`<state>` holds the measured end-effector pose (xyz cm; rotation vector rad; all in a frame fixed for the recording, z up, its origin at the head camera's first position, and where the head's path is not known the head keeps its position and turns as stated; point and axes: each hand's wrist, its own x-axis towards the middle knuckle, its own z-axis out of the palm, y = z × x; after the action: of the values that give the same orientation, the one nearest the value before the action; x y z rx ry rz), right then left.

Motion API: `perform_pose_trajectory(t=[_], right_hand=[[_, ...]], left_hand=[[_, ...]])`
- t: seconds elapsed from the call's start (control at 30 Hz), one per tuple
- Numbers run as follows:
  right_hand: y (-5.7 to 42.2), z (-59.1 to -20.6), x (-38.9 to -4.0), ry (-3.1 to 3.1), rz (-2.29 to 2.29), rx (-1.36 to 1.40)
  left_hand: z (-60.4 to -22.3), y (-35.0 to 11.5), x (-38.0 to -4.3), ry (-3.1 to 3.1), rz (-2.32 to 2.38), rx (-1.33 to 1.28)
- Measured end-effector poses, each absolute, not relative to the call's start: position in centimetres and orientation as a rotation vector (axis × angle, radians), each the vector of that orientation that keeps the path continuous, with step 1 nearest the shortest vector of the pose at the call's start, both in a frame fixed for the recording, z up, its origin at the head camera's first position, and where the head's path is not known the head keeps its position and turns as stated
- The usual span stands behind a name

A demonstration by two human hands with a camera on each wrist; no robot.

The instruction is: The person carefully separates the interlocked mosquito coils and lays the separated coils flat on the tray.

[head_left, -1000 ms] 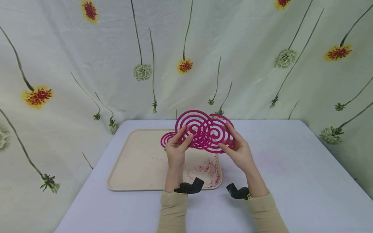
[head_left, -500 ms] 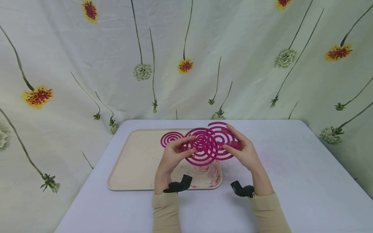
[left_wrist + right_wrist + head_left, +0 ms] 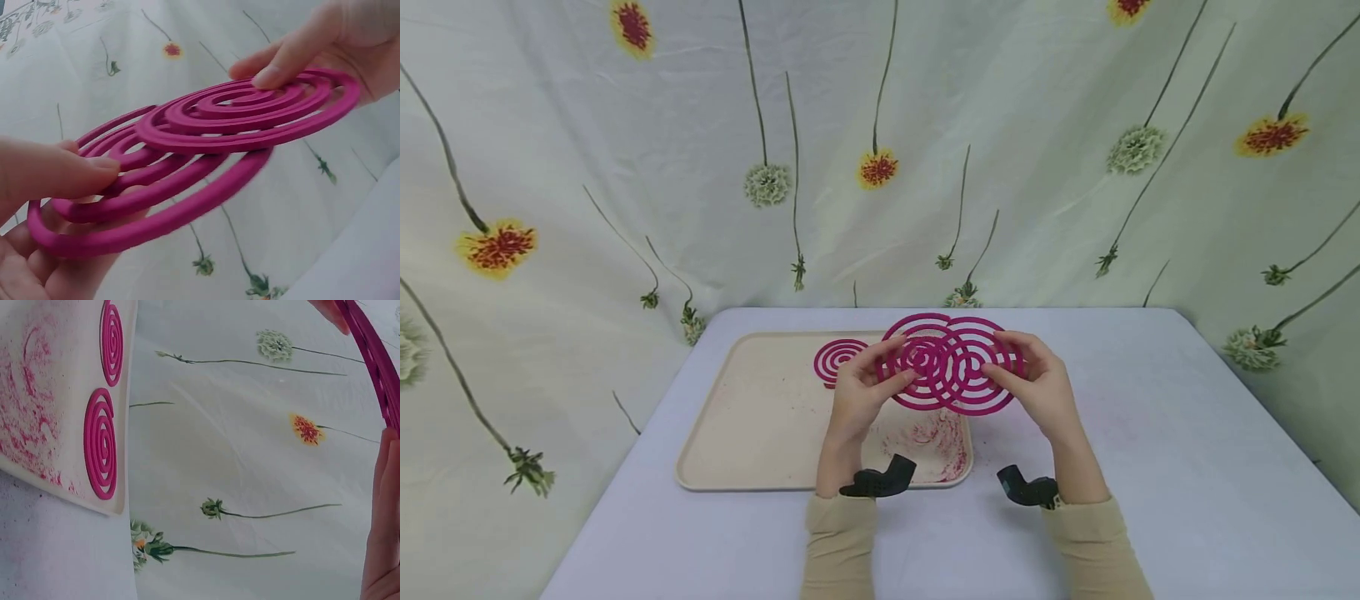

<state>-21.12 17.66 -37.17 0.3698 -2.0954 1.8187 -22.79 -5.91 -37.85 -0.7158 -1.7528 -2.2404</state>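
Note:
My left hand (image 3: pixel 853 408) pinches a magenta mosquito coil (image 3: pixel 187 209) at its left side, thumb on top and fingers beneath. A second magenta mosquito coil (image 3: pixel 206 144) is gripped at its right side by my right hand (image 3: pixel 1043 385), with the thumb near the spiral's centre. In the left wrist view, the right-hand coil overlaps the upper face of the left-hand one. Both are raised above the beige tray (image 3: pixel 752 433). Two more magenta coils lie along the tray's far edge: one on the left (image 3: pixel 818 362), the other seen through the held coils, with one (image 3: pixel 92 450) plain in the right wrist view.
Magenta crumbs and smears (image 3: pixel 936 433) mark the tray's near right corner. The tray sits on a white-covered table (image 3: pixel 1150 433). Behind the table hangs a flower-print curtain (image 3: pixel 1037 167). Each wrist wears a black camera mount (image 3: pixel 880 479).
The left-hand coil first came down with the left hand, then rose and shifted right, overlapping the right-hand coil more. The right hand has drifted slightly right and lowered its coil.

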Motion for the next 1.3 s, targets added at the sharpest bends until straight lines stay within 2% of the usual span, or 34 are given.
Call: perform_pose_trajectory(t=[0.2,0.33,0.53,0.67,0.77,1.3], right_hand=[[16.4,-37.4,-21.4,-1.815,1.915,0.221],[16.2,-37.2,-21.3,-1.765,1.989,0.221],[17.0,-36.8,-20.8,-1.758,2.24,0.521],[17.8,-36.7,-20.7,-1.808,2.261,0.772],[18.3,-36.7,-20.7,-1.881,2.212,0.849],[17.1,-36.8,-20.6,-2.004,1.885,0.724]], left_hand=[[-37.5,-4.3,-22.9,-1.548,-2.298,-0.591],[-37.4,-4.0,-22.8,-1.535,-2.311,-0.574],[-37.4,-4.2,-22.9,-1.553,-2.321,-0.56],[-37.3,-4.5,-23.0,-1.557,-2.315,-0.566],[-37.2,-4.8,-23.1,-1.595,-2.296,-0.562],[-37.3,-8.7,-23.2,-1.804,-2.269,-0.505]])
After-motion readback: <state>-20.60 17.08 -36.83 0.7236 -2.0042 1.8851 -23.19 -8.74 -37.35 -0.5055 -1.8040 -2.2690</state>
